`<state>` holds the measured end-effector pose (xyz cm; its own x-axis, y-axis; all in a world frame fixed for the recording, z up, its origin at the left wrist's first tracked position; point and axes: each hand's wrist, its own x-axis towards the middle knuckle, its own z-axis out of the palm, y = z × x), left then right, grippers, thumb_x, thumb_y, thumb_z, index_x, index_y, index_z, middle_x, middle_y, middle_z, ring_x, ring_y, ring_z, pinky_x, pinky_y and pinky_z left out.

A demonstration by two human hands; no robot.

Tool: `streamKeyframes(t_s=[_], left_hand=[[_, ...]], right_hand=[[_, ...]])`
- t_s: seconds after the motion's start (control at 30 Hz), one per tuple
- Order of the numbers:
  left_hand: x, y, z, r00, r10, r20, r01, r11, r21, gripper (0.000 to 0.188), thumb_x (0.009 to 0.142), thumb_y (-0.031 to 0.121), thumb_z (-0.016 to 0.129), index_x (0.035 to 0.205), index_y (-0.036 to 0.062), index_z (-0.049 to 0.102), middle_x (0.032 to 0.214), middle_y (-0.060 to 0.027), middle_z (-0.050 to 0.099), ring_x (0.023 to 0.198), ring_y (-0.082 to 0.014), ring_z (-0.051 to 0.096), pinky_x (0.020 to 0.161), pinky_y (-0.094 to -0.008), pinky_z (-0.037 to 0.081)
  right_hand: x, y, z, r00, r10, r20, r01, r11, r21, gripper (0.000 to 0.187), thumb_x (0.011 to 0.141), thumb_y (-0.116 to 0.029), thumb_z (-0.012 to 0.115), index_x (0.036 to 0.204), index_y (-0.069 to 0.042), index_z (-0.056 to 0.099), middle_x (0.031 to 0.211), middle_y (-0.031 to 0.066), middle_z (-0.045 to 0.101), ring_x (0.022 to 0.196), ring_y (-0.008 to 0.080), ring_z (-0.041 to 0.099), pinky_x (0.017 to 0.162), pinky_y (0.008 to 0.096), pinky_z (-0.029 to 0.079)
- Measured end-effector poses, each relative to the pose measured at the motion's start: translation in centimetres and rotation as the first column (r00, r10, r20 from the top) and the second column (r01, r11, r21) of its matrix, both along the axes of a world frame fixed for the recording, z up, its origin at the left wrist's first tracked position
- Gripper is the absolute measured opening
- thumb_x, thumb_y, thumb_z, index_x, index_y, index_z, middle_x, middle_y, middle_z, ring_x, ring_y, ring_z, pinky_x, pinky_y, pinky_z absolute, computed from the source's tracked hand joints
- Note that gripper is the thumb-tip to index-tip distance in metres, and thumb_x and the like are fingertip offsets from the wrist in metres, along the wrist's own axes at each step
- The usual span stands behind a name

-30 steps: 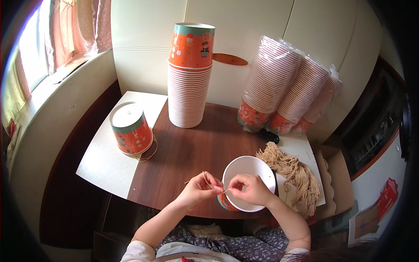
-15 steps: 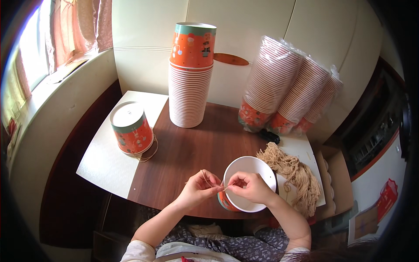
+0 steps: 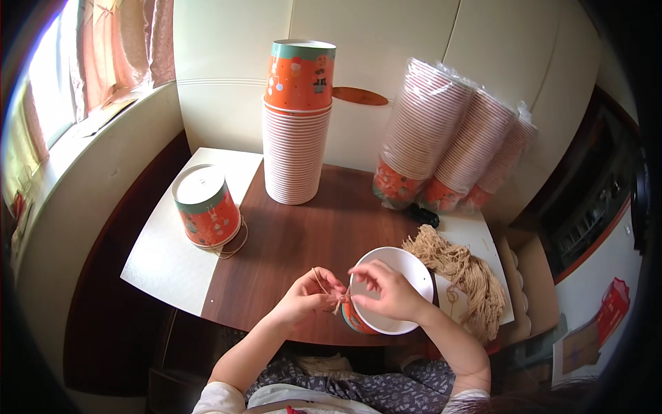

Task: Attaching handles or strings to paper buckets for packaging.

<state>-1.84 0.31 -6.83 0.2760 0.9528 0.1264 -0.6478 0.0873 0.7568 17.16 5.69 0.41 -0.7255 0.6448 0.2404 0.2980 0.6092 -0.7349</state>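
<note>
A tan cord (image 3: 337,307), lower centre of the frame, is pinched in the left hand (image 3: 307,297) beside a paper bucket (image 3: 408,268); the right hand (image 3: 392,293), fingers parted, is over the bucket's mouth. A string bundle (image 3: 463,274) lies lower right.

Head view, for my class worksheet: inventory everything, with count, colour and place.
Table: 1, brown with pale ends, centre
Open bucket: 1, white and orange, near edge
Twine: count unclear, tan, beside open bucket
Twine bundle: 1, tan, right end
Upturned bucket: 1, orange and green, left end
Cord loop: 1, tan, beside upturned bucket
Bucket stack: 1, white and orange, far edge
Wrapped stacks: 3, white and orange, far right
Small item: 1, black, near wrapped stacks
Cardboard box: 1, brown, beside table
Red bag: 1, red, lower right
Oval plaque: 1, orange, upper centre
Curtains: several, pink, upper left
Window: 1, white, far left
Left hand: 1, bare, pinching twine
Right hand: 1, bare, at open bucket
</note>
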Motion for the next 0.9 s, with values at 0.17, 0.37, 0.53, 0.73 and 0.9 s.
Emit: streamKeyframes(t_s=[0.17,0.37,0.53,0.73,0.9], left_hand=[[-0.1,-0.1,0.0,1.0,0.007,-0.016,-0.007,1.0,0.024,0.02,0.079,0.0,0.058,0.095,0.0071,0.049,0.091,-0.0018,0.057,0.08,-0.0092,0.055,0.068,-0.0229,0.043],[-1.1,-0.5,-0.7,0.994,0.02,-0.108,-0.02,1.0,0.002,0.017,0.083,0.004,0.056,0.099,0.006,0.053,0.089,-0.0006,0.057,0.08,-0.0078,0.053,0.07,-0.022,0.042],[-2.4,-1.3,-2.9,0.999,0.026,-0.034,-0.031,0.991,-0.132,0.017,0.083,0.001,0.055,0.1,0.0021,0.055,0.092,-0.0026,0.058,0.086,-0.0103,0.055,0.079,-0.0247,0.045],[-3.0,-2.0,-3.1,0.996,0.034,-0.084,-0.04,0.996,-0.075,0.025,0.081,-0.003,0.057,0.106,-0.0022,0.055,0.099,-0.0073,0.06,0.094,-0.0141,0.057,0.087,-0.0273,0.045],[-2.9,-2.2,-2.7,0.994,0.071,-0.085,-0.08,0.991,-0.11,0.024,0.08,-0.003,0.059,0.103,-0.004,0.057,0.099,-0.0092,0.061,0.093,-0.0155,0.059,0.087,-0.0276,0.045]], right_hand=[[-0.2,-0.2,-0.7,0.982,0.0,0.189,-0.027,0.99,0.139,0.013,0.075,-0.012,0.064,0.086,-0.005,0.064,0.081,0.0055,0.057,0.07,0.0162,0.058,0.062,0.0274,0.046],[0.0,0.6,-1.4,0.996,-0.087,0.032,0.092,0.974,-0.206,0.012,0.08,-0.014,0.061,0.079,-0.002,0.06,0.072,0.0042,0.06,0.065,0.0128,0.058,0.059,0.0273,0.047],[1.3,1.8,-2.0,0.966,-0.138,-0.217,-0.07,0.672,-0.737,0.004,0.085,-0.009,0.052,0.085,-0.005,0.055,0.083,0.0026,0.059,0.08,0.0078,0.054,0.071,0.0228,0.043],[1.6,1.9,-1.3,0.874,-0.265,-0.407,-0.231,0.511,-0.828,0.008,0.088,-0.014,0.048,0.089,-0.007,0.052,0.083,0.0043,0.059,0.081,0.0115,0.056,0.078,0.025,0.043],[1.1,1.8,-1.1,0.866,-0.254,-0.43,-0.264,0.498,-0.826,0.009,0.09,-0.013,0.046,0.091,-0.006,0.051,0.081,0.0029,0.057,0.077,0.01,0.055,0.081,0.0255,0.043]])
